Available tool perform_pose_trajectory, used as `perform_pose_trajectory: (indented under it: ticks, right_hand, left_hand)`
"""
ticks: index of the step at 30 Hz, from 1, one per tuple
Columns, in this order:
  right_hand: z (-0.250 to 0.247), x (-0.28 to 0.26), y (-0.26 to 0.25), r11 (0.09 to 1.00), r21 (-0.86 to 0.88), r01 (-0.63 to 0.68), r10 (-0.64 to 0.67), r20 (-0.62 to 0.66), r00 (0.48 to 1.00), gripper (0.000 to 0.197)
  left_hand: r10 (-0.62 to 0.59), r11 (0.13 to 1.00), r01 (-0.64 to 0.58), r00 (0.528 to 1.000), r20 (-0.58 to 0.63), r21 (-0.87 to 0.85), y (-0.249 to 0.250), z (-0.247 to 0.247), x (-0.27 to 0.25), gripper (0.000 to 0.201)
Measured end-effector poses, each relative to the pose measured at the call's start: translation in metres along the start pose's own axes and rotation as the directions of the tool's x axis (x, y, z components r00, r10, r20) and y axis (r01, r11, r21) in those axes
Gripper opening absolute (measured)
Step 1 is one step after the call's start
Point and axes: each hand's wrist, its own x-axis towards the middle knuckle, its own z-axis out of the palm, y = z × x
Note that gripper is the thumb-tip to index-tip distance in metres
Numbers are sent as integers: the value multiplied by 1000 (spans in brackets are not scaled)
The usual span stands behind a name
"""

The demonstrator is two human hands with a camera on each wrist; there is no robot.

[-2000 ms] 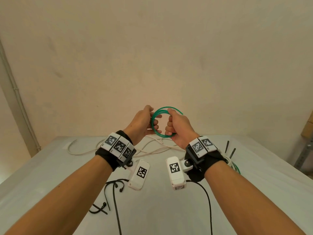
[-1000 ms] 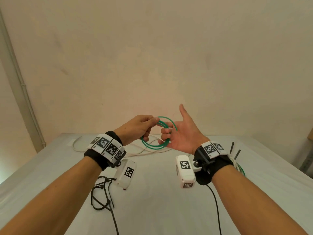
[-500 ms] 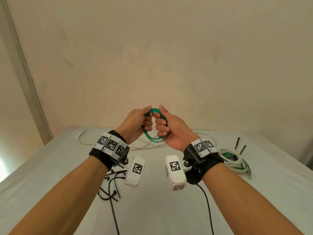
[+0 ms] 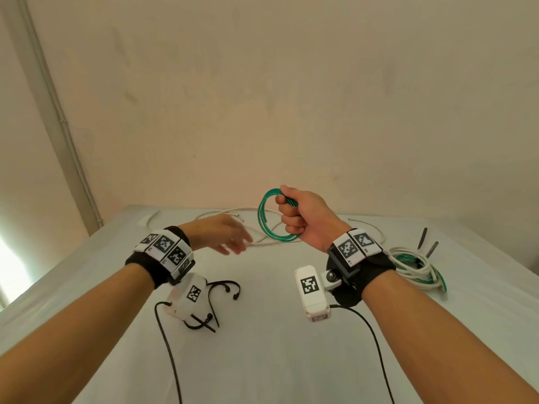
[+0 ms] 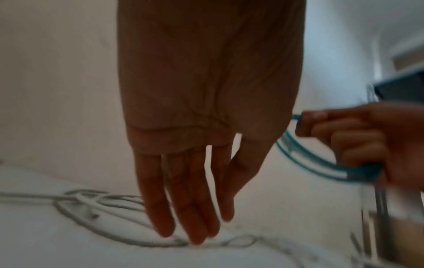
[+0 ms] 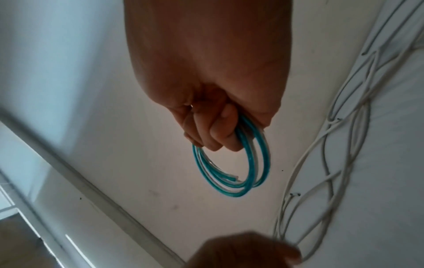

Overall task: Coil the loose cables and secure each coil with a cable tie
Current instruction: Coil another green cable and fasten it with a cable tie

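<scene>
One hand alone carries the work: the person's right hand (image 4: 303,217) is fisted around the small coil of green cable (image 4: 267,217), holding it up off the white cloth-covered table (image 4: 262,360), with several rounds hanging free below the knuckles. From the right wrist view a cut end pokes out loose near the bottom of the loops, so nothing binds them but that grip. The left hand (image 4: 221,233) is blurred, fingers straight and spread, holding nothing, low over the loose white cable (image 4: 262,243) sprawled at the far side of the table.

Black plastic cable ties (image 4: 224,287) lie scattered on the cloth below the left wrist, nearer the person than the hand. To my eye the coiling of this cable is finished and fetching a tie is the step in hand. Doing it well means keeping the right fist tight so the rounds do not spring apart, taking a single tie by its tail, and threading it through the coil close beside the gripping fingers, catching that stray end. A bundle of white and green cable (image 4: 414,266) rests at the right; whether it is tied I cannot tell.
</scene>
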Motion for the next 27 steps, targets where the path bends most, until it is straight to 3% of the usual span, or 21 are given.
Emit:
perform_pose_trajectory:
  ticks: [1,3,5,7,12,17,19,22,25,27]
  right_hand:
    - [-1,1,2,1000,-10,-5,5,-7,1000,37]
    - [-2,3,7,1000,-10,-17,17,-14,1000,37]
    - [-2,6,11,1000,3,-24,24,-20,1000,37]
    - [-1,7,15,1000,14,-27,27,-25,999,37]
    - [0,9,17,1000,15,-26,26,-29,999,37]
    - [-3,12,16,999,-38,-7,6,-34,999,37]
    - [-4,14,16,998,-61,0,-2,-39,999,36]
    - [-6,16,17,995,-98,13,-18,-55,998,31]
    - [-10,19,17,985,-171,22,-36,-83,996,29]
    - [-12,20,17,972,-236,19,-43,-96,994,29]
  left_hand:
    - [-48,976,40,998,33,214,-10,-2,1,27]
    - [-169,830,105,983,68,548,-27,-4,3,34]
    - [-256,687,135,965,64,714,-40,-3,5,36]
    - [-279,636,157,960,35,755,-50,-1,8,31]
    - [-179,694,140,984,-19,706,-66,-2,17,18]
    - [6,904,85,977,-212,418,-51,-19,20,8]
    - [73,966,13,944,-321,259,-40,-22,22,8]
    - [176,983,-126,865,-469,135,-24,-24,26,9]
    - [270,963,-224,751,-603,151,-12,-24,34,7]
    - [320,947,-225,727,-607,230,-6,-22,38,8]
